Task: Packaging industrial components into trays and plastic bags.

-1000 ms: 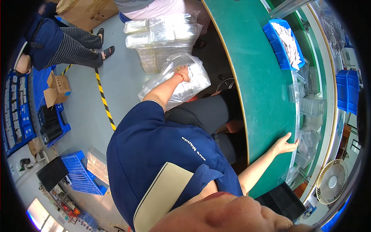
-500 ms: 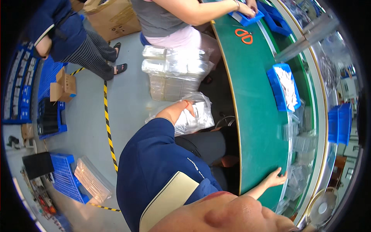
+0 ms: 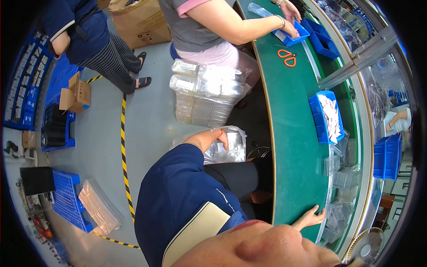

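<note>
My left hand (image 3: pixel 214 137) reaches down to my left, its fingers bent into the mouth of a clear plastic bag (image 3: pixel 229 149) full of clear packets on the floor beside my seat. Whether the fingers grip anything inside is hidden. My right hand (image 3: pixel 310 218) lies flat on the near edge of the green table (image 3: pixel 293 133), fingers spread, holding nothing. Stacks of small clear trays (image 3: pixel 338 178) stand on the table just beyond that hand. My blue sleeve and dark trousers fill the lower middle.
A co-worker in a grey shirt (image 3: pixel 200 26) sits further along the table with a hand in a blue bin (image 3: pixel 291 38); orange scissors (image 3: pixel 287 57) lie nearby. Another blue bin (image 3: pixel 328 116) holds white pieces. Wrapped clear packs (image 3: pixel 204 95) stand on the floor. Yellow-black tape (image 3: pixel 124 164), blue crates (image 3: pixel 66 200).
The view has swung, bringing the seated co-worker and the scissors into sight. My left hand stays at the bag and my right hand stays on the table edge.
</note>
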